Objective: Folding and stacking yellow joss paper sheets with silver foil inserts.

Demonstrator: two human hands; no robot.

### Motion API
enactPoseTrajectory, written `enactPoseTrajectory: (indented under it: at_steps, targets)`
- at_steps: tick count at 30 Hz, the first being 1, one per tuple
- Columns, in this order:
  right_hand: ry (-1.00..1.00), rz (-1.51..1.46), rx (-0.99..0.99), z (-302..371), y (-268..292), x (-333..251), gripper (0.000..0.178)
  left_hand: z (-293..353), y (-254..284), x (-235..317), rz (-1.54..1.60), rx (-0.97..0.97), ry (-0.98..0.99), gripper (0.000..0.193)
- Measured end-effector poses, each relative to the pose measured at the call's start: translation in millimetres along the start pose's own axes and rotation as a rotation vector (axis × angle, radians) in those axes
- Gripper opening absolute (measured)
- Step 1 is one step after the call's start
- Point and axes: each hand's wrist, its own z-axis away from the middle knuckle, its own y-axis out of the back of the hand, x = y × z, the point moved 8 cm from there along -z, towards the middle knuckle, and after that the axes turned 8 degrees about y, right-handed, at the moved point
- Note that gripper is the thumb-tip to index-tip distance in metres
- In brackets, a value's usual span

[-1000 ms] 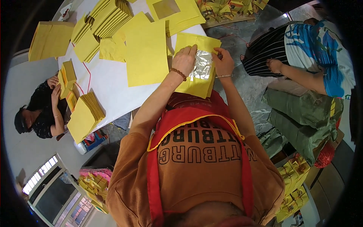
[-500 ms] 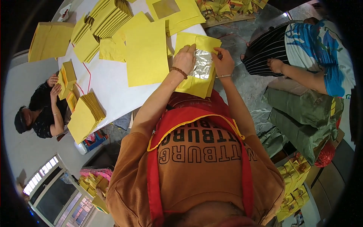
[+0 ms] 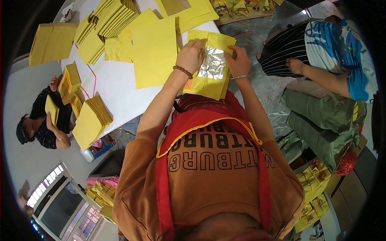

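Note:
A stack of yellow paper sheets (image 3: 213, 87) lies at the table's near right corner, overhanging the edge above my red apron. On its top sheet is a square of crinkled silver foil (image 3: 212, 66). My left hand (image 3: 191, 55), with a beaded bracelet at the wrist, is closed with bent fingers at the left edge of the foil and paper. Its fingertips are partly hidden. My right hand (image 3: 238, 60) pinches the right edge of the yellow paper beside the foil, thumb and fingers together. A large plain yellow sheet (image 3: 155, 60) lies just left of my left hand.
Folded yellow paper bundles (image 3: 114, 20) fan out on the white table (image 3: 120, 86). At left, a person in black (image 3: 44, 108) handles yellow packets. Another person in a blue-and-white top (image 3: 329, 60) is at right, near green wrapped bales (image 3: 321, 116).
My left hand has shifted left, and more of the foil's left side shows. My right hand has moved slightly. The person at left now has a separate yellow packet in one hand.

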Motion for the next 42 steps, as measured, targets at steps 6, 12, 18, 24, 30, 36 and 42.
enactPoseTrajectory:
  at_steps: [6,12,18,24,30,36,42]
  targets:
    - [0.208,0.281,0.104,4,16,-37,0.031,11,-20,-4,-0.202,-0.126,0.047,0.035]
    - [0.815,0.342,-0.247,-1,-25,-86,0.034,41,-25,21,-0.409,-0.045,-0.054,0.039]
    - [0.915,0.362,-0.42,-1,-51,-76,0.035,53,-28,9,-0.396,-0.011,-0.065,0.042]
    - [0.828,0.463,-0.546,-1,-61,-64,0.037,55,-27,6,-0.357,0.004,-0.036,0.051]
    - [0.835,0.474,-0.489,-2,-62,-65,0.043,54,-34,-3,-0.274,0.095,0.026,0.065]
    - [0.841,0.474,-0.504,-2,-61,-66,0.045,53,-49,-11,-0.336,0.018,0.05,0.069]
    - [0.844,0.513,-0.534,-1,-65,-61,0.046,54,-53,-14,-0.344,-0.049,0.031,0.068]
